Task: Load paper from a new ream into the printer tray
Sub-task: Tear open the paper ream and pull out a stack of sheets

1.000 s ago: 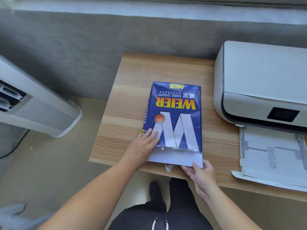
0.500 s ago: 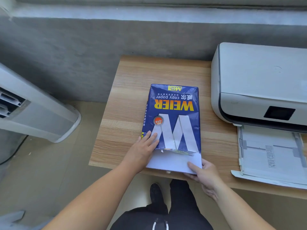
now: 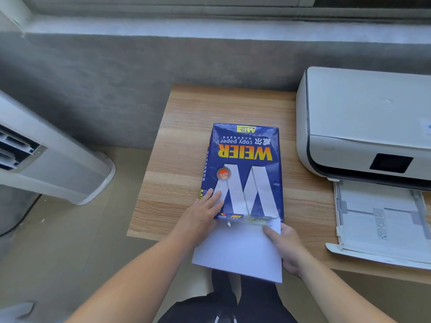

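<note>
A blue ream of copy paper (image 3: 245,169) lies flat on the wooden table (image 3: 186,141), its torn end facing me. My left hand (image 3: 203,213) presses flat on the wrapper's near left corner. A stack of white sheets (image 3: 240,250) sticks out of the torn end past the table's front edge. My right hand (image 3: 284,245) pinches the stack's right edge, thumb on top. The white printer (image 3: 363,122) stands at the right with its paper tray (image 3: 382,220) pulled out towards me.
A white floor-standing air conditioner (image 3: 53,164) leans at the left beside the table. A grey concrete wall and sill (image 3: 163,66) run behind the table. My dark-trousered legs (image 3: 233,304) show below the table's front edge.
The white stack has slid much farther out of the wrapper towards me, pulled by my right hand. My left hand stays pressed on the wrapper.
</note>
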Motion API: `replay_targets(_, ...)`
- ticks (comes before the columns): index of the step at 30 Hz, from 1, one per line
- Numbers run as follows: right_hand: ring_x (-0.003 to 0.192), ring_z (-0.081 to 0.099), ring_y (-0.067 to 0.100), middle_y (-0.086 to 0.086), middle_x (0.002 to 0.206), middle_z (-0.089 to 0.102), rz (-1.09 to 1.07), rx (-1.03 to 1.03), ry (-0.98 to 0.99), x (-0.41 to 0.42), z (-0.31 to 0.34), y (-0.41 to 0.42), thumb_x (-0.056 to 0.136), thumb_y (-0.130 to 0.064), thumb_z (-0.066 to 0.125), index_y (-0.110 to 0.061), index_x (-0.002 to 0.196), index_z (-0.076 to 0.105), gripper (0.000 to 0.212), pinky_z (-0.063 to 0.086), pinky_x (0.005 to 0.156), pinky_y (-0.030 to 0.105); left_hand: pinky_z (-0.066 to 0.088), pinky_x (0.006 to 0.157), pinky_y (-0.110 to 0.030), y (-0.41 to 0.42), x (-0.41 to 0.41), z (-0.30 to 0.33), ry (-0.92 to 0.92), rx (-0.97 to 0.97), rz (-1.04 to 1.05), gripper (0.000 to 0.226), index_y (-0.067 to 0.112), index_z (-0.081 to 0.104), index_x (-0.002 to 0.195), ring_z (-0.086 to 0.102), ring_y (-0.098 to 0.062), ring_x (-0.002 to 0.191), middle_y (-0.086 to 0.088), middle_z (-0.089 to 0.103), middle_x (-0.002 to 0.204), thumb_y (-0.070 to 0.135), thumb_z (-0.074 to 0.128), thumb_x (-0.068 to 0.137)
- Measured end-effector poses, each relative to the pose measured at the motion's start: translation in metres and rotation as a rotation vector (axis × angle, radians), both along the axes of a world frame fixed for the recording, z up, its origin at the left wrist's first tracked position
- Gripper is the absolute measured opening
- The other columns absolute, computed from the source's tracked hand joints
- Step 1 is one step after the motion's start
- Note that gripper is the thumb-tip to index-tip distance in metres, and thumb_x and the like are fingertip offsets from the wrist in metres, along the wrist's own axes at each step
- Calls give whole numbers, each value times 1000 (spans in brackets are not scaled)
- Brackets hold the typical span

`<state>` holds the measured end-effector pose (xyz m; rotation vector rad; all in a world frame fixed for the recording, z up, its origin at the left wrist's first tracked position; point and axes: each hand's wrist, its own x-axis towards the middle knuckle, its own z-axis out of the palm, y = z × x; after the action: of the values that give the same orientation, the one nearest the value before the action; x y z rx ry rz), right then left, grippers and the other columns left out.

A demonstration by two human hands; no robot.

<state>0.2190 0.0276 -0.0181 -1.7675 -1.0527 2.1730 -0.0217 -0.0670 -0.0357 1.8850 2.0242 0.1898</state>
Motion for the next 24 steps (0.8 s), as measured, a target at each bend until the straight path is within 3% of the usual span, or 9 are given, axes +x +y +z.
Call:
replay_targets(4, 96, 75, 37, 14, 105, 79, -5, 54, 32, 14, 9, -22, 99, -7, 58, -12, 115, 66, 19, 60, 86, 53, 53, 95, -42, -11, 1, 5, -81, 88, 77, 50, 10, 53, 133, 30, -25, 146, -6, 39, 155, 13, 68, 85)
replay_targets(7, 96, 75, 38, 15, 106, 79, -3, 68, 46, 26, 14, -36, 99, -7, 57, -10, 116, 65, 19, 59, 87, 55, 47, 101, -37, -24, 10, 5, -200, 99, 249, 56, 13, 50, 137, 30, -19, 145, -3, 37, 155, 26, 70, 87)
replay_targets(9, 97, 75, 40, 16, 107, 78, 5, 74, 42, 31, 16, -46, 99, -6, 58, -9, 117, 66, 20, 56, 90, 61, 43, 103, -36, -32, 21, 8, -281, 97, 425, 60, 13, 49, 139, 40, -20, 134, -1, 44, 146, 31, 72, 87)
replay_targets(11, 97, 75, 40, 17, 106, 78, 8, 82, 36, 32, 21, -51, 98, -5, 59, -9, 117, 66, 21, 56, 91, 61, 48, 92, -36, -42, 34, 14, -278, 107, 566, 57, 14, 52, 136, 51, -22, 114, 1, 51, 126, 33, 72, 86)
replay_targets(14, 94, 75, 39, 16, 103, 79, 13, 93, 36, 32, 29, -51, 96, -4, 61, -8, 116, 66, 20, 60, 84, 50, 45, 77, -31, -51, 52, 26, -341, 113, 757, 47, 18, 56, 129, 55, -23, 97, 0, 49, 105, 27, 72, 86)
replay_targets(17, 94, 75, 38, 15, 101, 80, 43, 94, 46, 33, 36, -50, 96, -4, 61, -10, 112, 67, 18, 61, 72, 39, 40, 78, -27, -55, 59, 34, -486, 0, 981, 40, 20, 58, 129, 56, -22, 102, -1, 51, 107, 27, 66, 90)
replay_targets(21, 89, 77, 28, 8, 97, 81, 125, 145, 21, 41, 35, -53, 94, -2, 64, -9, 109, 70, 18, 60, 69, 32, 37, 69, -25, -69, 69, 42, -488, -17, 1034, 13, 23, 70, 101, 60, -21, 93, 2, 59, 93, 28, 67, 89)
replay_targets(24, 98, 75, 26, 6, 102, 81, 221, 141, 9, 50, 30, -57, 90, -7, 70, -10, 111, 72, 21, 60, 86, 38, 40, 69, -26, -81, 80, 58, -457, 57, 1052, 16, 22, 73, 103, 61, -18, 85, 10, 57, 84, 22, 70, 87)
